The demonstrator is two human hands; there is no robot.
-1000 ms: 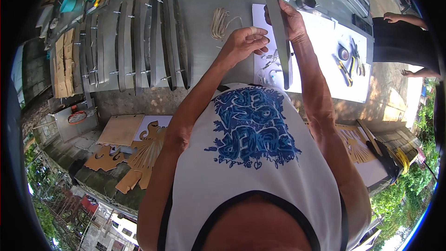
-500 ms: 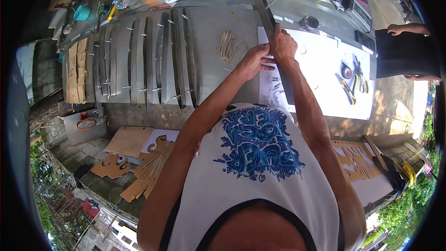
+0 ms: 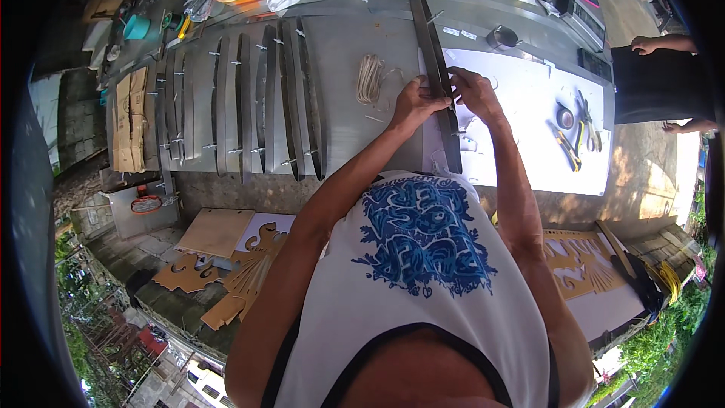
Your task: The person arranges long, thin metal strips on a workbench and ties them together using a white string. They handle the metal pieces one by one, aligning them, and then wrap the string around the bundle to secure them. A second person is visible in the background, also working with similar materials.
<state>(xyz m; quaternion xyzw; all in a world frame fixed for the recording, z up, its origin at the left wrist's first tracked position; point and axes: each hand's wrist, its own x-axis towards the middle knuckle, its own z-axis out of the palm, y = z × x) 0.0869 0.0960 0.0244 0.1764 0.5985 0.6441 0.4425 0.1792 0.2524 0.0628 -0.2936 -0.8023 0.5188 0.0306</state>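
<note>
A long dark metal strip (image 3: 432, 41) with small bolts sticking out stands lengthwise before me, its near end close to my shirt. My left hand (image 3: 415, 106) grips it from the left near the middle, thumb and fingers closed on it. From the right, my right hand (image 3: 479, 94) has bent fingers with their tips against the strip's edge; any small part between them is hidden. A bundle of pale cord (image 3: 368, 79) lies left of my left hand. Under the strip and my right hand spreads a white sheet (image 3: 529, 121).
Several similar metal strips (image 3: 288, 98) stand in a row on the grey table (image 3: 340, 38), beside folded cardboard (image 3: 130, 121). Pliers (image 3: 568, 149) and a tape roll (image 3: 564, 116) lie on the sheet. A metal cup (image 3: 502, 37) sits farther back. Another person's hand (image 3: 646, 45) shows at right.
The strip has turned more upright and its near end has shifted left. My right hand has moved from atop the strip to its right side; my left hand now closes on it.
</note>
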